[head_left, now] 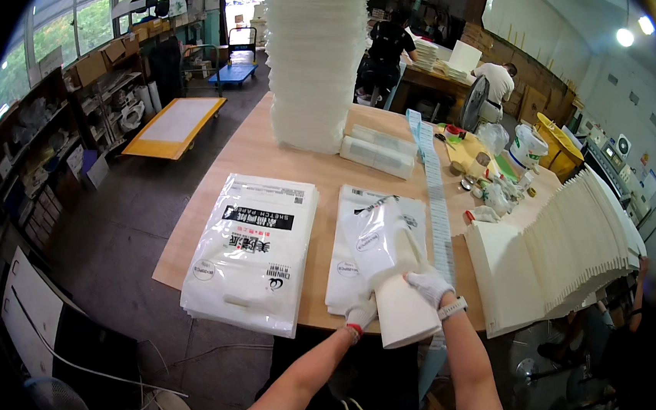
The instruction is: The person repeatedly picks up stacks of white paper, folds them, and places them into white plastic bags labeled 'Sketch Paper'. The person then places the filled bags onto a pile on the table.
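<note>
Paper pad (405, 307) half inside bag (383, 240), between both hands' grip.

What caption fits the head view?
Gloved left hand and right hand slide a white paper pad into a clear bag.

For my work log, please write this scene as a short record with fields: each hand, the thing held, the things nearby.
left hand: gloved left hand grips the lower edge of the paper pad
right hand: gloved right hand rests on top of the pad
thing held: white pad partly inside a clear plastic bag
left of it: stack of filled printed bags
right of it: fanned row of white pads
surface: wooden table
behind: tall white stack
</note>
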`<state>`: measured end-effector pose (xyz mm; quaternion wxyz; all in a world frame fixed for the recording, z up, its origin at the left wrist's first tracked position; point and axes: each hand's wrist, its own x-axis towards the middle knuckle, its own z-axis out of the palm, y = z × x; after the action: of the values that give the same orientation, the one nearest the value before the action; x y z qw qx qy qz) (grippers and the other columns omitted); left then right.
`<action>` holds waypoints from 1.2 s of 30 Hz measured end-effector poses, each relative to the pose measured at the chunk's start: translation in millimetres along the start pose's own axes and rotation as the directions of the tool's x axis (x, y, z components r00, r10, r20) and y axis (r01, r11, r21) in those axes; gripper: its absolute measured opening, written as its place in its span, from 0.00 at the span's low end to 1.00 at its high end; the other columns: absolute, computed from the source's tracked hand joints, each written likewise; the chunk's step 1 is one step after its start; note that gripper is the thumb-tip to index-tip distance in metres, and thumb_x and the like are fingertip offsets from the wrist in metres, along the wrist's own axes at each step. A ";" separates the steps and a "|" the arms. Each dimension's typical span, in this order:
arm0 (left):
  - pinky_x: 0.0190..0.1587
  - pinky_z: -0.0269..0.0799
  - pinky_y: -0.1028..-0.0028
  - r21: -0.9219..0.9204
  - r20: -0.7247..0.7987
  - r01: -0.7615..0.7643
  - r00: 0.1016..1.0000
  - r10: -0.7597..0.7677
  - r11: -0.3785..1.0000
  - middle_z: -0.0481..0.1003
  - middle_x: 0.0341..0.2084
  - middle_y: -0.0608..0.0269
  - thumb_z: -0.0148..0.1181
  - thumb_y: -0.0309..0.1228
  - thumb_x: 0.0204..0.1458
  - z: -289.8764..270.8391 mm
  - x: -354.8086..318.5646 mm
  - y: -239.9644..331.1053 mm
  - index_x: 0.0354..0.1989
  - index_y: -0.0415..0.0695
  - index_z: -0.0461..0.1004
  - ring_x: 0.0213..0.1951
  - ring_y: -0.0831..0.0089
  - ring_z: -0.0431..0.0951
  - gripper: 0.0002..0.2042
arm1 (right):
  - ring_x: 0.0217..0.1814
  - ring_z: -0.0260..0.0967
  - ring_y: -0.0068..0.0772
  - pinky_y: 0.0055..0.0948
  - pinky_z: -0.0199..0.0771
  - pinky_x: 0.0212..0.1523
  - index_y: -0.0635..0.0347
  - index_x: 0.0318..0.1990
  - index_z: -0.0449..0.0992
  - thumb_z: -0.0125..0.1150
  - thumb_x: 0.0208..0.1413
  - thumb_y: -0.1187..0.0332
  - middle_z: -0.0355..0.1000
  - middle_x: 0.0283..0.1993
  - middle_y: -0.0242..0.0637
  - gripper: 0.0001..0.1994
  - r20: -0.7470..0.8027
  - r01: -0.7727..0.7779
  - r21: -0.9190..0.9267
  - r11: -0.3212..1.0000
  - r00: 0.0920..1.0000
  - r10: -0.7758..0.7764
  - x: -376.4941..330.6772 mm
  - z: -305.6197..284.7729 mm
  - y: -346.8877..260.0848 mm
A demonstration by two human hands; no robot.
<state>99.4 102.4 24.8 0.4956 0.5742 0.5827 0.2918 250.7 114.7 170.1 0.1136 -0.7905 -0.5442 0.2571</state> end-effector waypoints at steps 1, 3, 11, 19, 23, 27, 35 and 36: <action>0.33 0.68 0.58 0.046 0.079 0.060 0.995 -0.063 0.997 0.74 0.25 0.48 0.44 0.42 0.53 1.7 4.9 0.0 0.34 0.38 0.70 0.29 0.52 0.75 0.17 | 0.43 0.70 0.45 0.34 0.68 0.44 0.64 0.41 0.74 0.58 0.42 0.50 0.72 0.40 0.53 0.25 0.034 -0.001 -0.016 1.000 0.999 0.002 5.8 -0.5 -3.0; 0.35 0.67 0.56 0.040 0.123 -0.114 0.986 0.109 0.993 0.74 0.22 0.47 0.44 0.41 0.52 -0.3 -16.3 1.7 0.32 0.38 0.72 0.27 0.48 0.74 0.17 | 0.44 0.69 0.47 0.35 0.68 0.44 0.64 0.41 0.74 0.56 0.43 0.52 0.71 0.42 0.53 0.24 -0.008 -0.005 -0.204 0.979 1.000 0.003 10.1 7.0 -11.0; 0.21 0.68 0.66 0.418 -0.207 -0.510 0.753 0.625 0.752 0.73 0.17 0.54 0.46 0.28 0.52 -17.0 0.1 -58.4 0.32 0.38 0.68 0.19 0.60 0.73 0.07 | 0.47 0.68 0.51 0.41 0.66 0.48 0.61 0.40 0.75 0.49 0.47 0.57 0.71 0.43 0.51 0.19 -0.151 0.152 -0.244 0.958 0.969 -0.193 -31.4 16.9 -27.8; 0.33 0.69 0.57 0.078 0.067 -0.326 0.945 0.321 0.942 0.73 0.27 0.49 0.49 0.34 0.48 -33.4 -79.1 -16.9 0.43 0.45 0.68 0.32 0.49 0.73 0.14 | 0.46 0.67 0.48 0.40 0.67 0.46 0.58 0.40 0.74 0.54 0.42 0.55 0.70 0.42 0.49 0.19 -0.199 -0.142 -0.281 0.949 0.976 0.087 -23.9 20.1 51.8; 0.32 0.70 0.64 0.021 0.044 -0.515 0.857 0.514 0.857 0.73 0.25 0.49 0.48 0.33 0.50 -24.2 -113.1 -15.8 0.38 0.43 0.69 0.29 0.56 0.76 0.10 | 0.44 0.68 0.48 0.40 0.67 0.44 0.57 0.38 0.74 0.55 0.41 0.56 0.70 0.40 0.48 0.18 -0.267 -0.140 -0.263 0.955 0.961 0.068 -35.0 22.1 68.3; 0.22 0.69 0.68 0.013 0.186 -0.155 0.971 0.150 0.988 0.71 0.15 0.55 0.48 0.38 0.52 0.6 -123.0 -36.6 0.27 0.41 0.65 0.18 0.66 0.74 0.12 | 0.42 0.68 0.48 0.40 0.67 0.43 0.56 0.36 0.73 0.56 0.40 0.57 0.71 0.39 0.46 0.17 -0.278 -0.116 -0.260 0.959 0.960 0.041 -56.3 28.3 81.1; 0.24 0.71 0.75 -0.388 0.374 0.304 0.915 -0.153 0.870 0.72 0.21 0.62 0.49 0.37 0.54 31.8 -112.5 -99.7 0.30 0.41 0.71 0.21 0.74 0.73 0.11 | 0.32 0.66 0.47 0.40 0.68 0.36 0.55 0.28 0.69 0.60 0.37 0.61 0.67 0.30 0.39 0.11 -0.228 0.403 -0.457 0.793 0.809 -0.542 -107.6 168.1 127.1; 0.24 0.71 0.75 -0.406 0.393 0.364 0.898 -0.199 0.838 0.72 0.21 0.62 0.49 0.37 0.54 33.3 -112.1 -113.5 0.30 0.41 0.71 0.22 0.73 0.73 0.11 | 0.32 0.66 0.47 0.40 0.68 0.36 0.55 0.28 0.69 0.60 0.38 0.62 0.67 0.30 0.39 0.11 -0.302 0.393 0.070 0.917 0.884 -0.356 -105.9 172.4 121.2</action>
<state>69.8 -32.0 -62.4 0.7493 0.3845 0.4804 0.2447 227.3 -46.2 -0.8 0.2886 -0.6899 -0.6470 0.1490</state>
